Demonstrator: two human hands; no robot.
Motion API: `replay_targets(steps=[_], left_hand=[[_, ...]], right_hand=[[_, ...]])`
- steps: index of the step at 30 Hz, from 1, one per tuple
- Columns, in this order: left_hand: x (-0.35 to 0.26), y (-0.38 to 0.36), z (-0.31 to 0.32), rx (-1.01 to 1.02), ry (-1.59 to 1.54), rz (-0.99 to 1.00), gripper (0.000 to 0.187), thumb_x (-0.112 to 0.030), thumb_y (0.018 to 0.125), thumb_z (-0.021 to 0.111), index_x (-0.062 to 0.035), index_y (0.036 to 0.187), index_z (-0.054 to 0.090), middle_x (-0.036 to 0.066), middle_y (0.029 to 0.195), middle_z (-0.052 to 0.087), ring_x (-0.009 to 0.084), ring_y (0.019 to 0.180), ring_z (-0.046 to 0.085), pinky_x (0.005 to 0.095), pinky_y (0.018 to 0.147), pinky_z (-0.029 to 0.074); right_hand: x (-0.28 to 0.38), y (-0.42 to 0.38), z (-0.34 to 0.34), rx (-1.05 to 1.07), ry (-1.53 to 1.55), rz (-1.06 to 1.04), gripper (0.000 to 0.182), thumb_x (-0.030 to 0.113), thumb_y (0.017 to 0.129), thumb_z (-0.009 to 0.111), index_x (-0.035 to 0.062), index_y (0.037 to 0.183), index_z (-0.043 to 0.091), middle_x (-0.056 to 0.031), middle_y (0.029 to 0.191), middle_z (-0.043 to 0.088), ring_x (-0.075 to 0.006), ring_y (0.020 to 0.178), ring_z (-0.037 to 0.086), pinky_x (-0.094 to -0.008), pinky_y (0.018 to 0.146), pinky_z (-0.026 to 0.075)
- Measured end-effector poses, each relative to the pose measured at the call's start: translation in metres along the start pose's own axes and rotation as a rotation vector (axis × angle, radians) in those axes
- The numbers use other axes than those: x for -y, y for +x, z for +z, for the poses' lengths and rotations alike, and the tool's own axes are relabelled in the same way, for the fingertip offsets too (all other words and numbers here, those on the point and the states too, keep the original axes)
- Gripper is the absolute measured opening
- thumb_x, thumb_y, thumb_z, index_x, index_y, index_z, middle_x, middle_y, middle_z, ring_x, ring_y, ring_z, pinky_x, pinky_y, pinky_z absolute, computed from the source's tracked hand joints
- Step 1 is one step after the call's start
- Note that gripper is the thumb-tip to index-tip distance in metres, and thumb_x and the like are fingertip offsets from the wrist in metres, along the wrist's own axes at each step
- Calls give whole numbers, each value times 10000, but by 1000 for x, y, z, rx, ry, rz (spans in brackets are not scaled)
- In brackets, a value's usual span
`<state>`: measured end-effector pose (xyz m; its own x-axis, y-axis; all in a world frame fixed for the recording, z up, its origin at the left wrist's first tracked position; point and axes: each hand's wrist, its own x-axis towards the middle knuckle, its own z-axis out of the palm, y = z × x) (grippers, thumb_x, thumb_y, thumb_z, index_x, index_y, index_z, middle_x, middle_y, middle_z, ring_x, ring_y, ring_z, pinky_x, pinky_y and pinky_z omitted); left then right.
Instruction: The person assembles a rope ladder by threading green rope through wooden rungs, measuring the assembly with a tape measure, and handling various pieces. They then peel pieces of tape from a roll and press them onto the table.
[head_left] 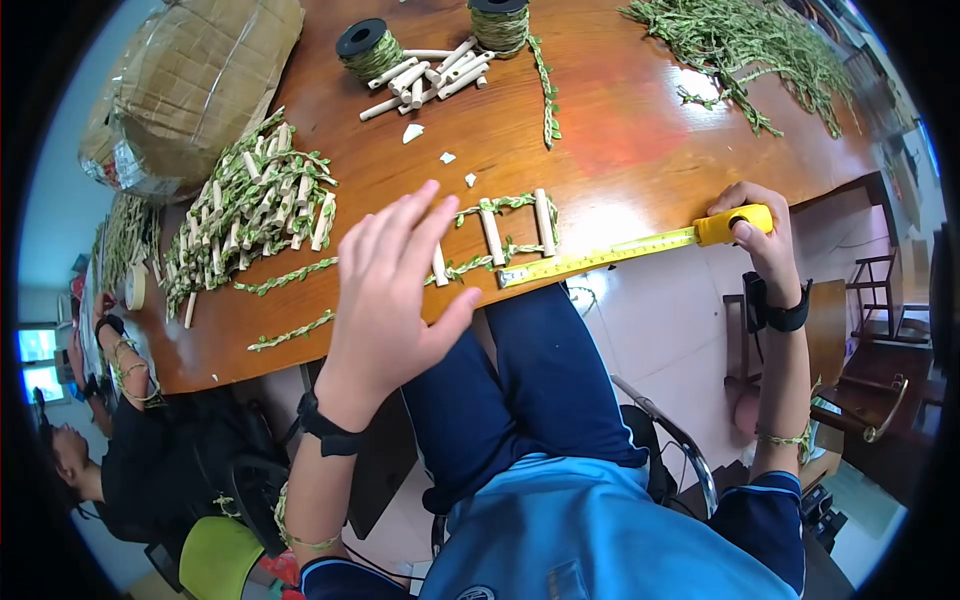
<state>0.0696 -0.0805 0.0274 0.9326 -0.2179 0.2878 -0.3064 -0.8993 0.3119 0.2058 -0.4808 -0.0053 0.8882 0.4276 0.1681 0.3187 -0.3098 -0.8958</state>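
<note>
My right hand [762, 232] grips a yellow tape measure case [728, 224] at the table's near edge. Its yellow blade [600, 256] runs left along the edge to a small ladder of white wooden pegs tied with green leafy twine [500, 232]. My left hand [392, 285] hovers open above the left end of that ladder, fingers spread, holding nothing and hiding part of it. Two loose lengths of leafy twine [290, 276] lie left of the hand.
A heap of finished peg-and-twine ladders [255, 205] lies at left, beside a wrapped cardboard bundle [190, 85]. Twine spools [368, 48] and loose white pegs [430, 75] sit at the back. A pile of leafy twine [745, 45] fills the far right. Another person [120, 440] sits at left.
</note>
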Motion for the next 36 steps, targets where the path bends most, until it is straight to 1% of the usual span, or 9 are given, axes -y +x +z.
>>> replay_targets(steps=[1,2,5,8,17,20,33,36], left_hand=[[-2,2,2,20,-18,12,668,-293,803,769,-81,1409,580,146,1502,523,358,1358,484,487,1154,312],[-3,1,2,49,-20,4,735,-369,818,784,-114,1467,549,154,1532,486,352,1406,449,546,1173,293],[3,-5,6,86,8,-12,750,-442,831,783,-143,1477,547,152,1542,477,351,1413,444,547,1174,289],[10,-12,13,100,27,-13,744,-484,844,772,-176,1483,549,152,1547,470,357,1419,438,550,1176,282],[11,-15,19,79,56,-1,671,-487,865,750,-194,1448,591,143,1528,480,355,1415,436,559,1174,273],[11,-16,20,72,45,-14,653,-504,862,741,-179,1416,625,140,1534,482,359,1430,427,547,1188,259],[11,-18,20,52,43,-8,642,-480,864,741,-181,1419,619,134,1529,484,351,1430,424,550,1187,262],[11,-17,20,44,46,-3,638,-479,868,737,-181,1420,617,133,1528,483,350,1429,424,551,1186,264]], right_hand=[[0,0,1,-9,6,-16,546,520,786,719,-15,897,709,-38,749,644,-84,625,560,-227,566,410],[-1,0,3,-19,11,-30,544,519,787,721,-13,896,709,-37,748,644,-83,623,559,-226,565,410],[-4,-2,0,-14,18,-31,549,527,789,724,-11,896,709,-37,745,645,-81,622,557,-224,564,409],[-7,0,-1,-1,19,-31,552,530,790,727,-11,897,708,-35,741,645,-80,622,556,-222,564,409],[-6,-1,3,-8,52,-44,531,504,795,737,-17,897,708,-50,769,675,-76,623,548,-220,567,410],[-7,-2,3,-10,56,-46,529,499,794,740,-19,898,710,-54,774,680,-76,626,551,-220,571,413],[-3,-2,9,-34,66,-56,521,498,786,728,-13,891,708,-56,778,677,-89,650,571,-227,586,429],[-7,-3,6,-21,53,-30,532,510,786,731,-11,891,709,-56,782,678,-87,650,571,-224,582,430]])
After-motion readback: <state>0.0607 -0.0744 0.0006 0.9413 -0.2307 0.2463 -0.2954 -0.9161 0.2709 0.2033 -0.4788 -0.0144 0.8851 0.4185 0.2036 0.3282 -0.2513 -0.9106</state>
